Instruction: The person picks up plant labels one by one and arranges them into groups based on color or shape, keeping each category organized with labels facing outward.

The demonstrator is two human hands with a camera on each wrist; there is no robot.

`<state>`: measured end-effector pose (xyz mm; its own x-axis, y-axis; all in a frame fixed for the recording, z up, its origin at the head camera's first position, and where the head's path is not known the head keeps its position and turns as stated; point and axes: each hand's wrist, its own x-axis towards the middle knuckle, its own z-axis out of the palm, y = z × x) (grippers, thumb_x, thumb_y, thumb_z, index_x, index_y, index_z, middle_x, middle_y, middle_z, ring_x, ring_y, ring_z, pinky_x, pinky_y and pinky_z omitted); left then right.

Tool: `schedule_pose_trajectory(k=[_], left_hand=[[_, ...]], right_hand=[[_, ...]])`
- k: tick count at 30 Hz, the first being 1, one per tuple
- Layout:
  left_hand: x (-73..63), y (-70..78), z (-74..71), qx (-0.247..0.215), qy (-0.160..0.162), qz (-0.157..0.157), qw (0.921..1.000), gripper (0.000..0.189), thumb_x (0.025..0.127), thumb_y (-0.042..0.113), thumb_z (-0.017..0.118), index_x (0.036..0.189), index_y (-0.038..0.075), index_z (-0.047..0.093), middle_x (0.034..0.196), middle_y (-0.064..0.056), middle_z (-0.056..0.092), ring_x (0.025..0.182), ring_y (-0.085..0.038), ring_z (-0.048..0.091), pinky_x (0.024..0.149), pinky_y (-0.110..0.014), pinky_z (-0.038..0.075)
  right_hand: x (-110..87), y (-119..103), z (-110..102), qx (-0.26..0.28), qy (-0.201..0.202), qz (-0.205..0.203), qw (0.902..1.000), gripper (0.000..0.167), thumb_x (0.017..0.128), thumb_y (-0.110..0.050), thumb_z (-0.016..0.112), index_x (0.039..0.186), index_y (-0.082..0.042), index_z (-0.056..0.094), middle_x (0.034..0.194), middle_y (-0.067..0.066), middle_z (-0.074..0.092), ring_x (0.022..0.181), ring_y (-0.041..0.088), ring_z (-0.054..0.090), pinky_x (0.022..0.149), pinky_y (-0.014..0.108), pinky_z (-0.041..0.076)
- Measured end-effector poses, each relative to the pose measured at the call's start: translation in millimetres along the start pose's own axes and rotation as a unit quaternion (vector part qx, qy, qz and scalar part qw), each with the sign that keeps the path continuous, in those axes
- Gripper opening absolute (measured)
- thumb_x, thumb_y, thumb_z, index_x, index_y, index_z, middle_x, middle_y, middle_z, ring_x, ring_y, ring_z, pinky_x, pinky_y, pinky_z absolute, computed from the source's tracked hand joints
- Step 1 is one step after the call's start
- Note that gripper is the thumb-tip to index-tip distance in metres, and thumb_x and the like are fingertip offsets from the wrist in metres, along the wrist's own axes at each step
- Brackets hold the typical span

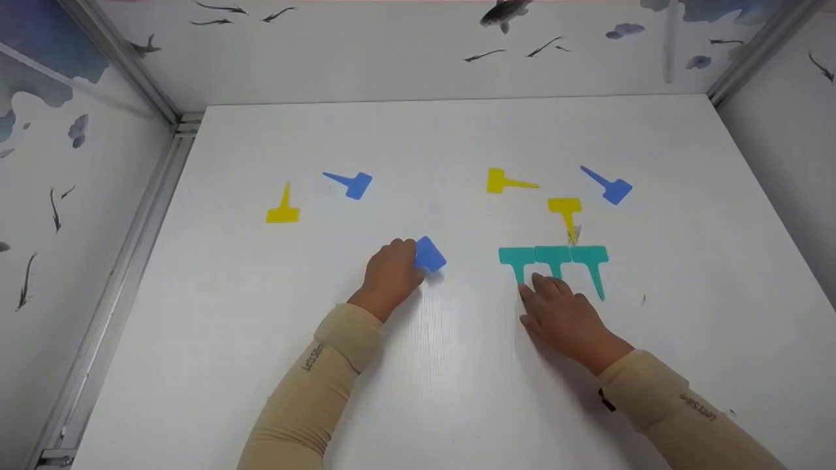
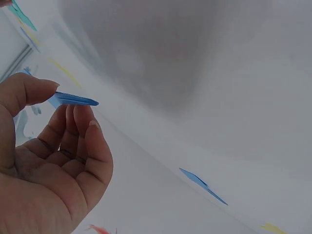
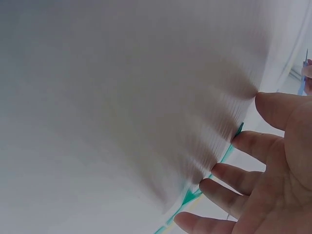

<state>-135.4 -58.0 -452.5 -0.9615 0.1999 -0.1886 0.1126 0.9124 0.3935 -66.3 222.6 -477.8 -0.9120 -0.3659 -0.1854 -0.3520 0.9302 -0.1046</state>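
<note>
While a yellow T-shaped tag (image 1: 283,215) lies on the bench (image 1: 418,391) with its stem toward twelve o'clock, a blue tag (image 1: 358,186) lies at its two o'clock. Next comes the left hand (image 1: 392,271), its grip closed in a pinch on a second blue tag (image 1: 430,254), which juts toward two o'clock, raised off the bench. Farther right, a sideways yellow tag (image 1: 497,181) points its stem to three o'clock. At its six o'clock begins a row of three teal tags (image 1: 553,254), heads side by side. The right hand (image 1: 565,320) reaches their stems, fingers loosely spread, fingertips down, pinching nothing. A third yellow tag (image 1: 565,206) sits at the row's twelve o'clock; at its two o'clock lies a third blue tag (image 1: 616,191).
</note>
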Motion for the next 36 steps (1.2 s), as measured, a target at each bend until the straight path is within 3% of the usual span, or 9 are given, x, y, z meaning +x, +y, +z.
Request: schedule_pose_trajectory(k=[11, 19, 36], left_hand=[[6.5, 12.5, 9.1, -0.008, -0.008, -0.015, 0.9998, 0.031, 0.089, 0.011, 0.065, 0.116, -0.002, 0.058, 0.106, -0.016, 0.062, 0.099, -0.030, 0.062, 0.088, -0.040, 0.051], [11.8, 19.0, 14.3, -0.003, -0.034, -0.029, 0.9990, 0.036, 0.090, 0.013, 0.064, 0.122, -0.002, 0.056, 0.112, -0.016, 0.061, 0.106, -0.031, 0.060, 0.092, -0.041, 0.049], [18.7, 36.7, 22.4, 0.031, -0.027, -0.016, 0.9990, 0.028, 0.092, 0.012, 0.060, 0.117, -0.001, 0.059, 0.108, -0.015, 0.062, 0.102, -0.031, 0.062, 0.086, -0.041, 0.052]], right_hand=[[0.9, -0.7, -2.4, 0.009, -0.021, 0.009, 0.9997, 0.058, 0.096, -0.031, 0.058, 0.145, -0.006, 0.041, 0.149, 0.021, 0.037, 0.134, 0.042, 0.034, 0.094, 0.064, 0.042], [1.2, -0.7, -3.1, 0.008, -0.026, 0.005, 0.9996, 0.059, 0.096, -0.031, 0.058, 0.146, -0.005, 0.041, 0.149, 0.022, 0.037, 0.134, 0.042, 0.034, 0.094, 0.065, 0.041], [-0.2, -1.6, -2.4, 0.018, -0.022, 0.012, 0.9995, 0.057, 0.095, -0.030, 0.059, 0.144, -0.005, 0.043, 0.149, 0.021, 0.037, 0.136, 0.041, 0.032, 0.094, 0.064, 0.041]])
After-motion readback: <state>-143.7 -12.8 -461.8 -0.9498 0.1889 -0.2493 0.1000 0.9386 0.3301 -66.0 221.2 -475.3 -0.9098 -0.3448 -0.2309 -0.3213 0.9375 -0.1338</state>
